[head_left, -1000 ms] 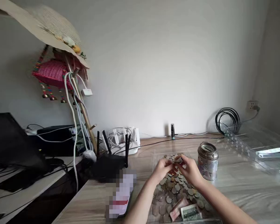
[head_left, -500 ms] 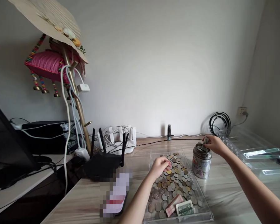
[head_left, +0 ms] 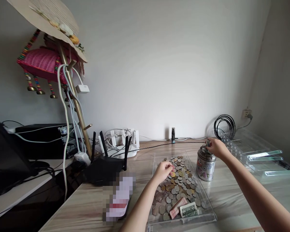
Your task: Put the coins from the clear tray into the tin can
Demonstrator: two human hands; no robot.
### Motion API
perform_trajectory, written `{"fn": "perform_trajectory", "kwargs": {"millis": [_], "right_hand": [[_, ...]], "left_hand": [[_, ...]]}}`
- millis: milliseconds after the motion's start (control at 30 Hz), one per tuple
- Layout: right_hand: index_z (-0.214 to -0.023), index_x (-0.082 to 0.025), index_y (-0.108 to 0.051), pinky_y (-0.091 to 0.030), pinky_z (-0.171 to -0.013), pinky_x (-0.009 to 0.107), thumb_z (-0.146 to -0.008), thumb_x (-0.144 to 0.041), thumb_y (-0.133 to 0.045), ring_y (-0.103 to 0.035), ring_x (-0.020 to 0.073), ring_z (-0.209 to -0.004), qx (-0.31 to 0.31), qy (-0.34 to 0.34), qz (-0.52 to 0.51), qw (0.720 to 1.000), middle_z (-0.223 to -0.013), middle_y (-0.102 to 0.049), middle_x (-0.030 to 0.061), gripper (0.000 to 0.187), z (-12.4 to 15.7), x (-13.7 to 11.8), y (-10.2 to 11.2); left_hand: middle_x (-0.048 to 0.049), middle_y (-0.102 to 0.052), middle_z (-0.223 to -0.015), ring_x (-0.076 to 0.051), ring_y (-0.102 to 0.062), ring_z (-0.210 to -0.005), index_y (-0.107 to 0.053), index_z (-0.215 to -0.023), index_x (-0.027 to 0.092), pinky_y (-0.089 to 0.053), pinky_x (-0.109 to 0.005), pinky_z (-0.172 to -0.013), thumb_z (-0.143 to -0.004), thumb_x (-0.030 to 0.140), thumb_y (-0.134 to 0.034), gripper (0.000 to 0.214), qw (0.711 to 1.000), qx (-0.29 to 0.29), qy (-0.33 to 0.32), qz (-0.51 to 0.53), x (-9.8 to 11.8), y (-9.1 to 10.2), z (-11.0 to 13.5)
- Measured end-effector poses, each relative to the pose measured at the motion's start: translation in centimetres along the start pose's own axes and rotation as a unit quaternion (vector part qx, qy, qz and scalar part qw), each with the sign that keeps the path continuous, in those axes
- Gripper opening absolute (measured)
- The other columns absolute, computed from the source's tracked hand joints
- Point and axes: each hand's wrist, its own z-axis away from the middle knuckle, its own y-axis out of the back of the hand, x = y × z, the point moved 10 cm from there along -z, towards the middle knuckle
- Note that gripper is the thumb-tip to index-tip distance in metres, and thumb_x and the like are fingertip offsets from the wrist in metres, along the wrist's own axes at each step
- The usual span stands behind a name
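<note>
My right hand (head_left: 216, 147) pinches a small folded banknote (head_left: 208, 142) just over the lid of a round floral tin (head_left: 206, 167), which stands upright on the table. Whether the note's lower edge is in the lid's slot cannot be made out. My left hand (head_left: 163, 171) hovers above or rests on coins, fingers curled together; what lies between the fingertips is hidden. Under it, many coins (head_left: 176, 190) are spread in a clear plastic tray (head_left: 209, 216). A folded pink banknote (head_left: 178, 207) and a green banknote (head_left: 188, 210) lie at the tray's near end.
A black router (head_left: 103, 170) and a white router (head_left: 132, 151) with cables stand at the left. A blurred phone-like item (head_left: 119, 199) lies beside the tray. Clear plastic trays (head_left: 265, 156) and a coiled black cable (head_left: 224, 126) sit at the right. A small bottle (head_left: 173, 134) stands by the wall.
My right hand and the banknote have risen slightly relative to the tin. The left hand stays over the coins. The whole view has shifted a little.
</note>
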Motion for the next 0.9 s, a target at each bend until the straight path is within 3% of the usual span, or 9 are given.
{"fn": "perform_trajectory", "kwargs": {"millis": [167,467,533,667,767,833,900], "right_hand": [[-0.077,-0.017,-0.055,-0.027,-0.052,0.021,-0.063,-0.020,-0.049,-0.051,0.0140,-0.067,-0.018,0.032,0.085,0.996,-0.074,-0.059,0.0052,0.015,0.0,-2.1,-0.2],[-0.074,-0.017,-0.058,-0.029,-0.053,0.023,-0.064,-0.022,-0.050,-0.053,0.0159,-0.068,-0.076,-0.004,0.107,0.991,-0.075,-0.060,0.0065,0.014,0.3,-1.8,-1.4],[-0.087,-0.017,-0.058,-0.032,-0.055,0.023,-0.068,-0.026,-0.049,-0.053,0.0159,-0.070,-0.043,0.009,0.076,0.996,-0.078,-0.060,0.0066,0.023,1.0,-2.3,-0.6],[-0.117,-0.022,-0.043,-0.036,-0.066,0.025,-0.076,-0.032,-0.041,-0.050,0.0175,-0.089,0.094,0.087,0.029,0.991,-0.104,-0.056,0.0067,0.042,2.9,-4.1,2.9],[-0.102,-0.022,-0.057,-0.033,-0.077,0.029,-0.079,-0.038,-0.038,-0.048,0.0188,-0.094,0.072,0.136,0.039,0.987,-0.104,-0.057,0.0063,0.033,3.7,-5.1,2.8],[-0.084,-0.022,-0.064,-0.030,-0.082,0.032,-0.080,-0.041,-0.036,-0.048,0.0191,-0.093,0.041,0.139,0.047,0.988,-0.098,-0.059,0.0057,0.034,3.9,-5.1,2.1],[-0.081,-0.023,-0.065,-0.028,-0.084,0.035,-0.081,-0.042,-0.034,-0.044,0.0206,-0.099,0.053,0.127,0.053,0.989,-0.103,-0.057,0.0055,0.036,4.0,-4.6,2.1]], "left_hand": [[-0.0035,-0.062,-0.074,-0.012,-0.059,-0.060,-0.056,-0.073,0.015,-0.043,-0.023,-0.055,-0.076,0.035,-0.043,0.024,1.000,0.004,-0.013,-0.027,0.1,-0.1,0.1],[-0.0032,-0.061,-0.073,-0.012,-0.058,-0.060,-0.056,-0.073,0.015,-0.043,-0.023,-0.056,-0.076,0.033,-0.041,0.023,0.999,0.008,-0.013,-0.050,0.4,0.0,0.2],[-0.0035,-0.061,-0.073,-0.012,-0.058,-0.060,-0.056,-0.073,0.015,-0.043,-0.023,-0.056,-0.076,0.032,-0.041,0.024,0.998,0.013,-0.013,-0.057,0.7,0.0,0.4],[-0.0036,-0.062,-0.073,-0.013,-0.057,-0.060,-0.057,-0.072,0.015,-0.042,-0.023,-0.056,-0.076,0.033,-0.040,0.025,0.996,0.025,-0.028,-0.084,1.6,0.2,0.7],[-0.0032,-0.062,-0.071,-0.013,-0.056,-0.059,-0.058,-0.071,0.015,-0.041,-0.024,-0.057,-0.076,0.033,-0.040,0.026,0.994,0.033,-0.026,-0.102,1.6,0.4,0.7],[-0.0032,-0.062,-0.071,-0.013,-0.056,-0.059,-0.058,-0.071,0.015,-0.041,-0.024,-0.057,-0.075,0.034,-0.040,0.026,0.993,0.038,-0.015,-0.108,1.4,0.5,0.7],[-0.0034,-0.062,-0.072,-0.013,-0.056,-0.059,-0.059,-0.072,0.016,-0.040,-0.024,-0.058,-0.075,0.034,-0.041,0.026,0.993,0.043,-0.007,-0.112,1.3,0.6,0.8]]}}
